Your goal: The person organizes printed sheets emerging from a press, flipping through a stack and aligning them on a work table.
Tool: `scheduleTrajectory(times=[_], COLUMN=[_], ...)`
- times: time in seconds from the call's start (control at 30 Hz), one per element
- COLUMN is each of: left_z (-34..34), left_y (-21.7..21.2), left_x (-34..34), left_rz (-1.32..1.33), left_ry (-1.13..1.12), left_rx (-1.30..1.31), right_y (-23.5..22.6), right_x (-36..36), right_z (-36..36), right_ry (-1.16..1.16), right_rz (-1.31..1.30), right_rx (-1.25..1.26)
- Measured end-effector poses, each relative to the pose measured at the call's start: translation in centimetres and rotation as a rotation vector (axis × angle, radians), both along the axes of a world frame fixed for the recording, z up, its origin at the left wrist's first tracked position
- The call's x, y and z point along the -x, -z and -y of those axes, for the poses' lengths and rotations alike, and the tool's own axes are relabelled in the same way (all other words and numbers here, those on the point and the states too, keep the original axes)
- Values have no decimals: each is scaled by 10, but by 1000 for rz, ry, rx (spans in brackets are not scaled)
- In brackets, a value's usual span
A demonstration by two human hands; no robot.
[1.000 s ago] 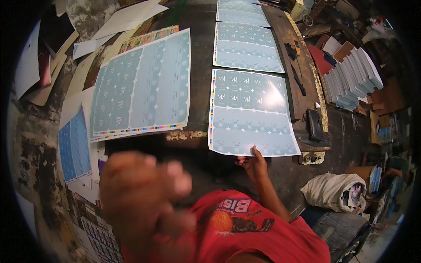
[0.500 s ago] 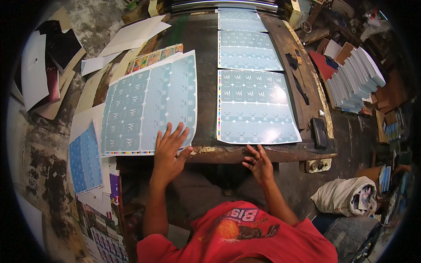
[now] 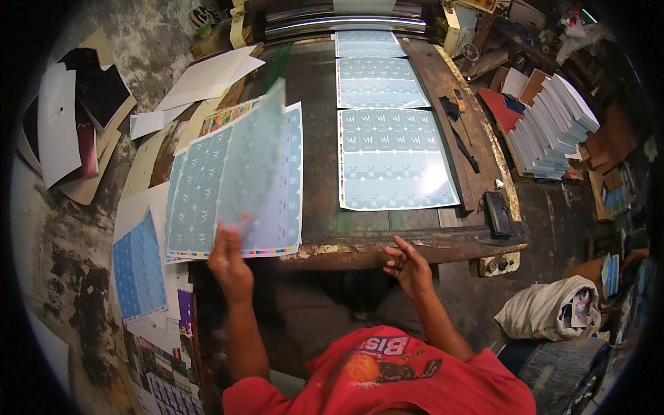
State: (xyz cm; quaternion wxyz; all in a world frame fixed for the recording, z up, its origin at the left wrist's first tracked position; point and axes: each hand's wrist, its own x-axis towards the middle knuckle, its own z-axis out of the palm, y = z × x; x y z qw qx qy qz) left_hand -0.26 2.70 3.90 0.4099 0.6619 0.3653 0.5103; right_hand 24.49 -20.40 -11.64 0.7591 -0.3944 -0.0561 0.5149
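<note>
My left hand point(image 3: 232, 264) pinches the near edge of a teal printed sheet point(image 3: 207, 176), whose right side is curled up and blurred. Beneath it lies a stack of like sheets point(image 3: 289, 187) with a colour strip along the near edge. Past the table's front edge my right hand point(image 3: 409, 268) hovers with fingers apart and somewhat bent, holding nothing. Beyond that hand, a row of teal printed sheets runs away from me on the dark table point(image 3: 311, 83): a near sheet point(image 3: 387, 166), a middle sheet point(image 3: 380, 86) and a far sheet point(image 3: 366, 45).
Metal rollers point(image 3: 346, 26) cross the table's far end. A dark pouch-like object point(image 3: 497, 213) rests at the near right corner. Paper stacks point(image 3: 553, 128) stand to the right, above a stuffed white sack point(image 3: 539, 308). White sheets point(image 3: 207, 76) and a blue printed sheet point(image 3: 140, 270) lie left.
My left hand has gone from lying flat on the stack to gripping the top sheet's near edge, curling it up. The row of sheets has shifted away toward the rollers.
</note>
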Motion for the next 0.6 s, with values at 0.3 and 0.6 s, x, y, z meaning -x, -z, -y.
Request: scheduleTrajectory(times=[0.3, 0.6], left_z=[54, 18], left_y=[-10, 18], left_x=[-21, -19], left_rz=[-593, -712], left_ry=[825, 264], left_rx=[-415, -472], right_y=[-44, 21], right_x=[5, 14], right_z=[-3, 37], right_ry=[-93, -21], right_rz=[32, -84], right_rx=[-155, 176])
